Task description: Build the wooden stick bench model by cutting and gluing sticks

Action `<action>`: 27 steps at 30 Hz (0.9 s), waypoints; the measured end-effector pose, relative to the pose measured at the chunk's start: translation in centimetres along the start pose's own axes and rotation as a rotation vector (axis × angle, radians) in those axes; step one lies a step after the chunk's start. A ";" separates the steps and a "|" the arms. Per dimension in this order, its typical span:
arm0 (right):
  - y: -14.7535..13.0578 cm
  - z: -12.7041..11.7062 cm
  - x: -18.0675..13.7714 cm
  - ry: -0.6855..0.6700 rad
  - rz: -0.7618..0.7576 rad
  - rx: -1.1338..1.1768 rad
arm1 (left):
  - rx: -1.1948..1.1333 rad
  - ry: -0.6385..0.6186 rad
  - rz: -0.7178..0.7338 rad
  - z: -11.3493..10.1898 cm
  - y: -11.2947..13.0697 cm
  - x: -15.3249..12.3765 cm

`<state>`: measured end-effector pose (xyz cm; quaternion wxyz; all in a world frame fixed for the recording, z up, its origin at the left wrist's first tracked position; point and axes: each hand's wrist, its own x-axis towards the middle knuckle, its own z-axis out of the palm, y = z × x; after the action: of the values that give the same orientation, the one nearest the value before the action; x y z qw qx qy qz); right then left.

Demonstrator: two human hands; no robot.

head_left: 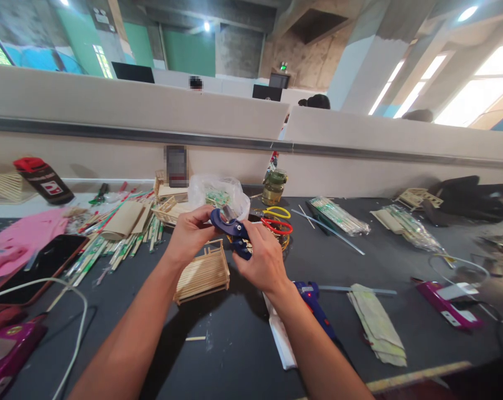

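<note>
My right hand [262, 255] is wrapped round the blue handles of a hand cutter [230, 225], held up over the middle of the desk. Its silver blade points toward my left hand [193, 233]. My left hand is closed in a pinch right at the blue end of the cutter; whether a small stick is between its fingertips is hidden. Just below the hands stands a small model made of thin wooden sticks [204, 275], partly covered by my left wrist. A short cut stick [195, 338] lies on the desk in front of it.
A blue glue gun [316, 305] lies beside my right forearm, near a folded cloth [378, 325]. Scissors with red handles [278, 226] lie behind my right hand. Bundled sticks [338, 215], a jar [274, 186], a phone [39, 266] and purple power strips [447, 305] with white cables surround the area.
</note>
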<state>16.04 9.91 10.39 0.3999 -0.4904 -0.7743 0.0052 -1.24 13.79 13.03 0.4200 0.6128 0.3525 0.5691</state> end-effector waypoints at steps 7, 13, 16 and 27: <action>0.0 0.0 0.0 -0.007 -0.004 -0.001 | -0.001 -0.013 0.028 0.0 0.0 0.0; 0.0 0.0 -0.1 -0.005 0.001 0.006 | -0.007 -0.037 0.026 0.0 0.0 -0.1; 0.0 0.0 -0.1 -0.008 0.005 0.023 | -0.004 -0.049 0.021 -0.1 0.0 -0.1; 0.0 -0.1 0.0 -0.035 0.006 0.038 | 0.014 -0.029 0.005 -0.2 0.1 -0.1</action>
<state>16.15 9.84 10.47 0.3954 -0.4849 -0.7796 0.0295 -1.42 13.66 13.10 0.4195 0.6248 0.3486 0.5587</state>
